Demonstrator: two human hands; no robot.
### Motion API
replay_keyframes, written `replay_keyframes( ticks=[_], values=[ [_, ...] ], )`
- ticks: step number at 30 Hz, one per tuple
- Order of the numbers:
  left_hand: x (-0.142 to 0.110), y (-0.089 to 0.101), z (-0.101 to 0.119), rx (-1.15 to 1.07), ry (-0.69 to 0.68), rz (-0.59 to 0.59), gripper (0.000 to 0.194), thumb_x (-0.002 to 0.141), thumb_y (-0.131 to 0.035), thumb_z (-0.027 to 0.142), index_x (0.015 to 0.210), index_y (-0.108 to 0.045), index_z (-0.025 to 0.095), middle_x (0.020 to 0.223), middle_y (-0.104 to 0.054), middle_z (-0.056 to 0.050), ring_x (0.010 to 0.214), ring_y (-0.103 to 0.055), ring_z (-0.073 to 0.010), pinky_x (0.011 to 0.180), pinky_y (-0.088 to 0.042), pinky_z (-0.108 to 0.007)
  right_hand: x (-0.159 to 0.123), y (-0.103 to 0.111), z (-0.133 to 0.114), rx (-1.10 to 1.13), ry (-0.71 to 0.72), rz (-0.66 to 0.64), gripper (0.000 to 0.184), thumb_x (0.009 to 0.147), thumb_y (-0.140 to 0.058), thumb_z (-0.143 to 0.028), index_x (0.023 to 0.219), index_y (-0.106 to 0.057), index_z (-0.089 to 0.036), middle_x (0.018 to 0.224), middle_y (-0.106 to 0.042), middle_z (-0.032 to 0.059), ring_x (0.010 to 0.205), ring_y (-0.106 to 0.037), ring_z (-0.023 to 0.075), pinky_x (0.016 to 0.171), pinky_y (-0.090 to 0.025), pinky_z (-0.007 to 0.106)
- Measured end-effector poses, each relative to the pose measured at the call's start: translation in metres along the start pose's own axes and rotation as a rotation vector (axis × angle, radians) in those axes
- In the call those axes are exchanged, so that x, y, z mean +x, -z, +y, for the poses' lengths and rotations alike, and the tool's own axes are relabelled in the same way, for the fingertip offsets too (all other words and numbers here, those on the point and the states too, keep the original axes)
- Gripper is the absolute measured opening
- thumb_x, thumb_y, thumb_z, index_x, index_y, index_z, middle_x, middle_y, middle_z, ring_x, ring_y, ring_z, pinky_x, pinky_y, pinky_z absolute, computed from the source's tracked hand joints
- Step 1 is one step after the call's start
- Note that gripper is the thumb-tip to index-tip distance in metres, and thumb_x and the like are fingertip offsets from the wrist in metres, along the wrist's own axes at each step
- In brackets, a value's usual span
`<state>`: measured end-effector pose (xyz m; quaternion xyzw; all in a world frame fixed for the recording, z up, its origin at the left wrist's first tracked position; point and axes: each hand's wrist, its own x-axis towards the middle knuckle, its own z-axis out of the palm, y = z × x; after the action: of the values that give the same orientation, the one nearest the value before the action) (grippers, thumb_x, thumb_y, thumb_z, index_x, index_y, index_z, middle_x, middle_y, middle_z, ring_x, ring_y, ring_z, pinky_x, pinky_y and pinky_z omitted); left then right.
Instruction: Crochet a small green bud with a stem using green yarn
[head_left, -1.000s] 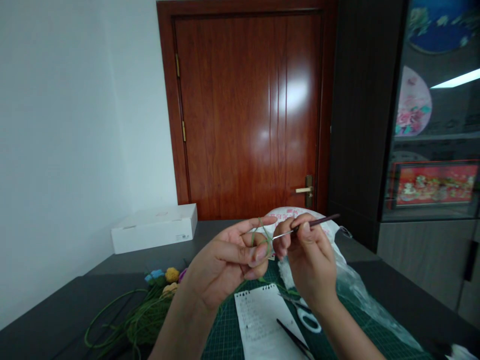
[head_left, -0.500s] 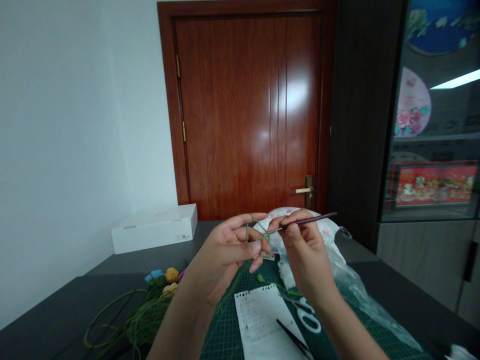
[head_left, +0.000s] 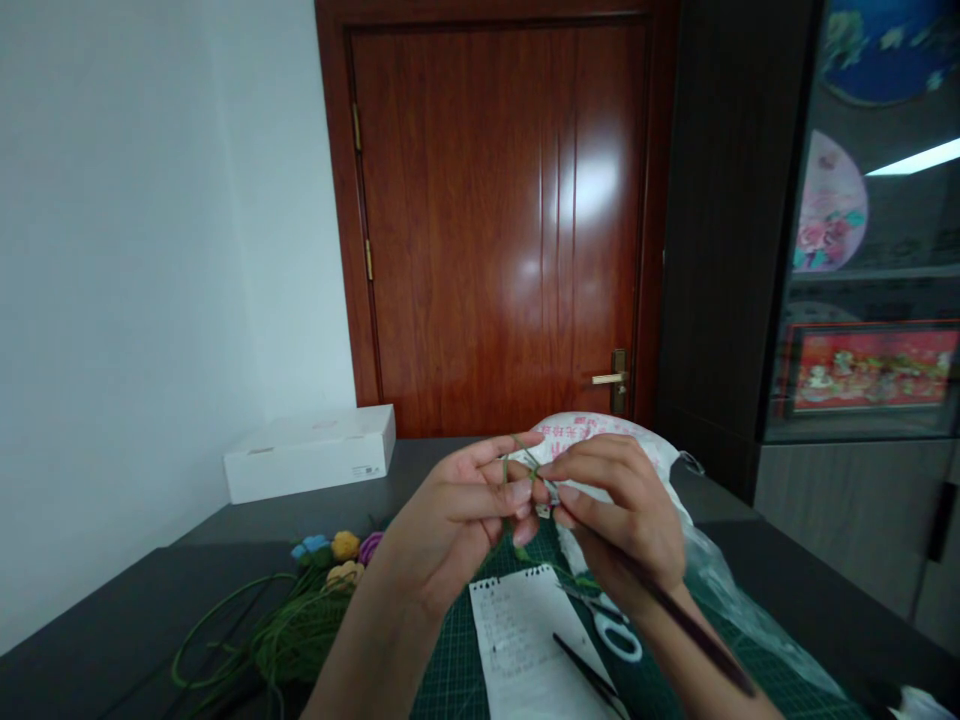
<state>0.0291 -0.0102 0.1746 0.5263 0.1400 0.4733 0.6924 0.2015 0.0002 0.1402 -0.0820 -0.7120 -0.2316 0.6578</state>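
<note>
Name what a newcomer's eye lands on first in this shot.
The glossy reddish-brown wooden door dominates the centre of the view. Just below it, the left hand and right hand are raised together, with green yarn between their fingers and a dark crochet hook held in the right hand. To their left, colourful crocheted flowers sit on the dark table.

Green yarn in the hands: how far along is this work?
Seemingly done: small crocheted flowers in blue, yellow and purple lie on the dark table. In hand: thin green yarn between the left hand and right hand, with a dark crochet hook. Remaining: a loose green stem bundle.
</note>
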Motion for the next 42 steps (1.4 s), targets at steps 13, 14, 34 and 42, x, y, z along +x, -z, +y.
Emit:
replay_keyframes(
  ticks=[13,14,34,42],
  values=[
    [-0.003,-0.005,-0.002,0.338,-0.237,0.083,0.065,0.081,-0.074,0.012,0.141,-0.051,0.009,0.074,-0.069,-0.003,0.056,-0.054,-0.0104,0.052,-0.04,-0.024,0.002,-0.016,-0.012,0.406,-0.694,0.308,0.021,0.103,-0.052,-0.026,0.082,-0.054,-0.022,0.068,-0.052,-0.0033,0.06,-0.049,0.0122,0.06,-0.041,0.027],
    [-0.003,-0.004,-0.002,0.318,-0.22,0.053,0.062,0.08,-0.075,0.011,0.139,-0.054,0.008,0.074,-0.069,-0.003,0.057,-0.053,-0.0101,0.052,-0.039,-0.023,0.005,-0.015,-0.012,0.55,-0.809,0.302,0.024,0.102,-0.053,-0.028,0.079,-0.052,-0.022,0.065,-0.049,-0.0043,0.058,-0.046,0.0114,0.058,-0.038,0.026],
    [-0.004,-0.013,-0.007,-0.009,-0.054,-0.044,0.047,0.075,-0.073,0.006,0.122,-0.068,0.006,0.072,-0.059,-0.002,0.058,-0.048,-0.0096,0.051,-0.038,-0.022,-0.01,-0.013,-0.005,0.059,-0.16,0.133,0.019,0.091,-0.063,-0.009,0.097,-0.065,-0.027,0.077,-0.069,-0.0005,0.07,-0.064,0.0189,0.073,-0.051,0.039],
    [0.001,0.004,0.003,-0.089,0.086,-0.142,0.047,0.069,-0.071,0.002,0.116,-0.074,0.006,0.074,-0.058,-0.005,0.053,-0.037,-0.0062,0.045,-0.027,-0.019,0.002,-0.023,-0.015,0.877,-0.712,0.379,0.014,0.104,-0.052,-0.029,0.092,-0.059,-0.025,0.071,-0.061,-0.0018,0.066,-0.058,0.0159,0.068,-0.05,0.032]
  ],
)
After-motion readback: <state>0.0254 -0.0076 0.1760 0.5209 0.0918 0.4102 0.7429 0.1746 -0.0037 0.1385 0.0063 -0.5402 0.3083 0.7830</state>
